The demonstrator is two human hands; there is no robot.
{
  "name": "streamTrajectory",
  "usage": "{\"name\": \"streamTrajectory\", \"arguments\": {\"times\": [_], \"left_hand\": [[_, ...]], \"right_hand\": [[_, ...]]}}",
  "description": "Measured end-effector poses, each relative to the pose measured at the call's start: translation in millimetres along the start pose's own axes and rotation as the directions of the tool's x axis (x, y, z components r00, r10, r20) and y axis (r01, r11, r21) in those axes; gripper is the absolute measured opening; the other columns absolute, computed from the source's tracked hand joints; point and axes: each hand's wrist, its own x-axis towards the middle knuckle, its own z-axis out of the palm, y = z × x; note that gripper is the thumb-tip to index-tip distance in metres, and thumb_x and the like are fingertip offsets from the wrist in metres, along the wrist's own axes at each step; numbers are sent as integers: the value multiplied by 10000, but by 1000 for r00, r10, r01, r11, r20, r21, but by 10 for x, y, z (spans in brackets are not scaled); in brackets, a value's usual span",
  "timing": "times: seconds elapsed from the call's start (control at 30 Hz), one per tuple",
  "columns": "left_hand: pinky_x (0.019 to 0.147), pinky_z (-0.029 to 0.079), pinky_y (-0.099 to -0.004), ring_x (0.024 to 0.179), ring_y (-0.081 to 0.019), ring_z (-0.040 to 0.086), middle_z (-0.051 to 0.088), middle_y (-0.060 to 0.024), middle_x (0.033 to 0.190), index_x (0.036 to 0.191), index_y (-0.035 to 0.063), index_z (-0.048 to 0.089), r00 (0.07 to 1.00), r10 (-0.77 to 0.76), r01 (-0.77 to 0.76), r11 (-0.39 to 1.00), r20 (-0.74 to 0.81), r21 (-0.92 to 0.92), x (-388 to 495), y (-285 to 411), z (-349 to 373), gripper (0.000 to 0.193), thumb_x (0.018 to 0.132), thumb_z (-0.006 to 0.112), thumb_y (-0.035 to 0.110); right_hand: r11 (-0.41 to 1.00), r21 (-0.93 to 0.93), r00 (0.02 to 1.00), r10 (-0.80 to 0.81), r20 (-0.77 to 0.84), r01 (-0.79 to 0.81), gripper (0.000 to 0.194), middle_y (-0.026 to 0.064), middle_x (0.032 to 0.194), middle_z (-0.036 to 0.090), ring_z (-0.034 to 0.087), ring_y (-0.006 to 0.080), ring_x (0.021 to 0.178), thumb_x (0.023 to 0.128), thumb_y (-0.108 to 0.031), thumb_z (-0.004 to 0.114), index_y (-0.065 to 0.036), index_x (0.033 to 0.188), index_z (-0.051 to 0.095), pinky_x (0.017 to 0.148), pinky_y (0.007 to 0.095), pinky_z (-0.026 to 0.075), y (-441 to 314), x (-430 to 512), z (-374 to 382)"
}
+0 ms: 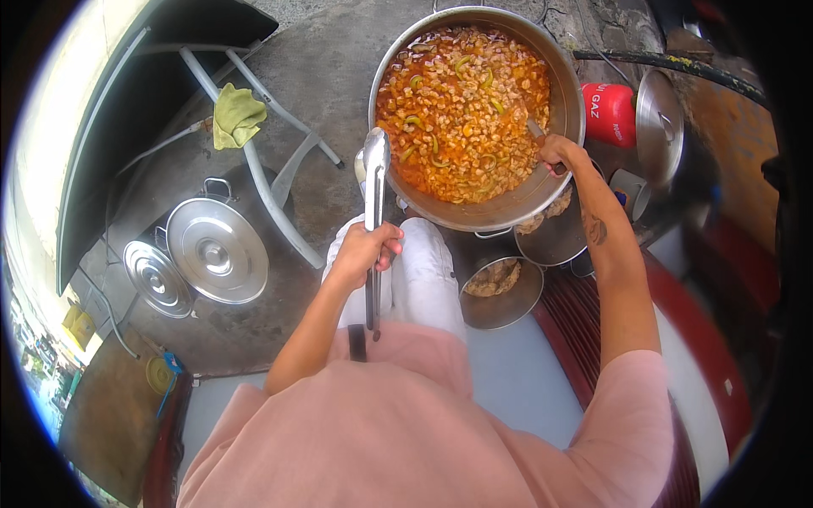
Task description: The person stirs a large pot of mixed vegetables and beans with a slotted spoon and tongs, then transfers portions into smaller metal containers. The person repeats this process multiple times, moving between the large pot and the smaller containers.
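Observation:
A large metal pot (573, 108) stands in front of me, holding a reddish-orange stew (463, 114) of diced pieces with green peppers on top. My right hand (556, 154) is closed around the handle of a utensil (535, 129) at the pot's right side; its far end is hidden in the stew. In my left hand (368, 251) is a pair of metal tongs (376, 184), held upright over my lap, just left of the pot's near rim. The tongs do not touch the stew.
Two metal lids (216, 251) (157, 279) lie at the left, below a grey tubular frame with a green cloth (237, 117) on it. To the right are a red gas cylinder (608, 114), an upright lid (659, 127), and two pots (502, 317) (552, 254) with browned food.

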Motion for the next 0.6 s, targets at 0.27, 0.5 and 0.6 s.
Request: {"name": "streamTrajectory", "arguments": {"times": [0.27,0.5,0.6], "left_hand": [[453,395,-298,498,-105,491,685,-116,783,1032,-52,702,1000,5,-5,1000,29,-2,64,-23,109,169,952,644,85],[444,397,-290,489,-103,484,677,-101,754,1027,-45,708,999,40,-40,999,15,-2,21,-3,182,167,954,646,91],[443,394,-291,486,-104,482,678,-103,754,1028,-46,709,999,39,-39,999,17,-10,30,-44,167,168,957,646,92]], "right_hand": [[961,231,976,109,188,-151,158,56,674,529,518,192,530,1004,-78,616,-5,869,577,446,341,480,304,-154,-256],[890,-455,736,-285,-615,-36,346,242,1128,810,799,375,1103,986,-89,554,46,1248,735,889,468,659,330,22,244],[875,-484,743,-341,-576,27,323,222,1060,822,813,401,958,955,-15,573,70,1226,727,807,474,668,317,136,663]]}}
